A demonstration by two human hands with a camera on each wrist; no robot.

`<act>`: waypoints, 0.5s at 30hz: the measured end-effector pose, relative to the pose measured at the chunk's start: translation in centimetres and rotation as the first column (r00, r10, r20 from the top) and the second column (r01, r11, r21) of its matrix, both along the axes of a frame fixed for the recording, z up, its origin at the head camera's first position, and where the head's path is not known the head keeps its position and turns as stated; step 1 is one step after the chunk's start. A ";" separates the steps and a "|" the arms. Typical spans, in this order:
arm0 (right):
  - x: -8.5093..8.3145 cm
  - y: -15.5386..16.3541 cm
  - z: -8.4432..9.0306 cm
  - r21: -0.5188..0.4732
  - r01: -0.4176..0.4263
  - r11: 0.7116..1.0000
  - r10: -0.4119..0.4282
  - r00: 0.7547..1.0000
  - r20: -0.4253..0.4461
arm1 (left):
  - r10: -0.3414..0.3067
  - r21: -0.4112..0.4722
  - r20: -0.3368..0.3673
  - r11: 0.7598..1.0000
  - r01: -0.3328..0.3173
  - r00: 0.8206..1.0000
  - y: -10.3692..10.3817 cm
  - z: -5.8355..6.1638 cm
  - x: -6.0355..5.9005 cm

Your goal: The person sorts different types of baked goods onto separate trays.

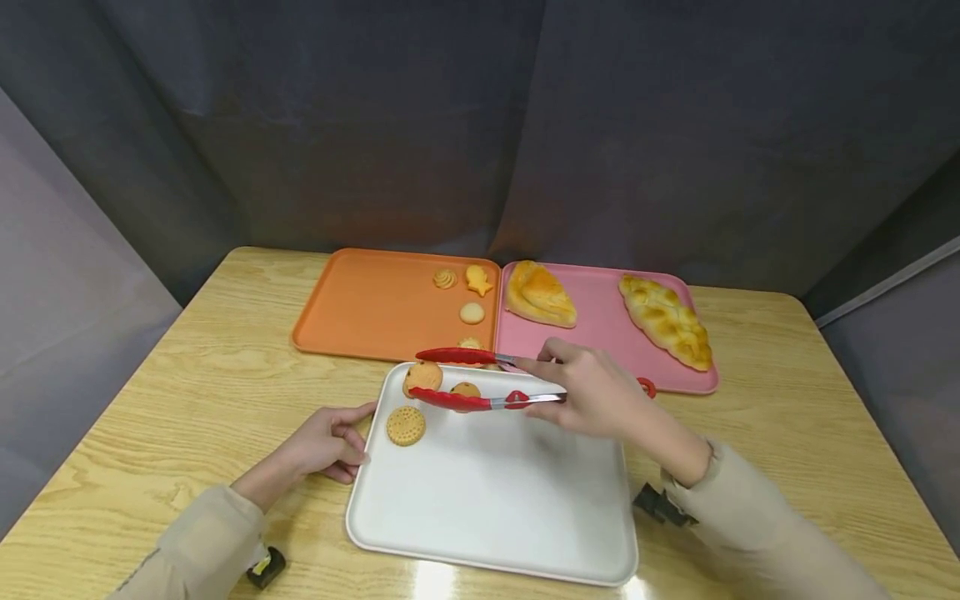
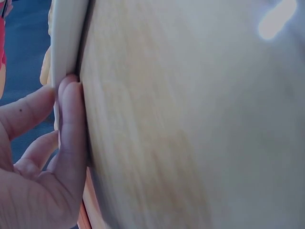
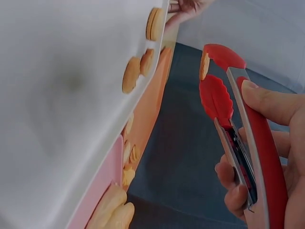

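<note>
The red tongs (image 1: pixel 480 379) are gripped by the right hand (image 1: pixel 592 396), tips parted above the cookies (image 1: pixel 423 377) on the white tray (image 1: pixel 495 500). The tray is steadied by the left hand (image 1: pixel 326 446), its straight fingers pressed to the rim; a level, slow squeeze is advised.

A pink tray (image 1: pixel 600 333) holds 2 bread loaves (image 1: pixel 663 321) on the wooden table (image 1: pixel 187 392).

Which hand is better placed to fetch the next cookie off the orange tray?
Right. The right hand already grips the red tongs, tips open beside the orange tray and its cookies. The left hand rests against the white tray edge.
</note>
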State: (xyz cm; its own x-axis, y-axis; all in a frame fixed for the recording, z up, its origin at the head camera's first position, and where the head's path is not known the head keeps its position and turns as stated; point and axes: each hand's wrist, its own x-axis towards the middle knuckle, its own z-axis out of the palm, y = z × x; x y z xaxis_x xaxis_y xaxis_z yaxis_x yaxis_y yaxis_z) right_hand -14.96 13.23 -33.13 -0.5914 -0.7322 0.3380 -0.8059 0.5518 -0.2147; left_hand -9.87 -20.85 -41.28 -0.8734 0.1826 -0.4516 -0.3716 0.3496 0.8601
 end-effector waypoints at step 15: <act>-2.7 -0.6 1.4 -0.034 0.048 0.998 -0.048 0.999 -0.004 | -0.014 0.035 -0.001 0.999 0.014 1.000 -0.1 0.0 -0.1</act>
State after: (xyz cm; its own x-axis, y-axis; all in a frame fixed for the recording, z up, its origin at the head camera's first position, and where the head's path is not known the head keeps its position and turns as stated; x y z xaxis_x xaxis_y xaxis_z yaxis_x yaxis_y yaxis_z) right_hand -17.68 12.67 -31.69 -0.6236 -0.6912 0.3651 -0.7799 0.5820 -0.2304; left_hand -9.93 -20.98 -41.25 -0.8709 0.2106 -0.4440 -0.3661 0.3248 0.8721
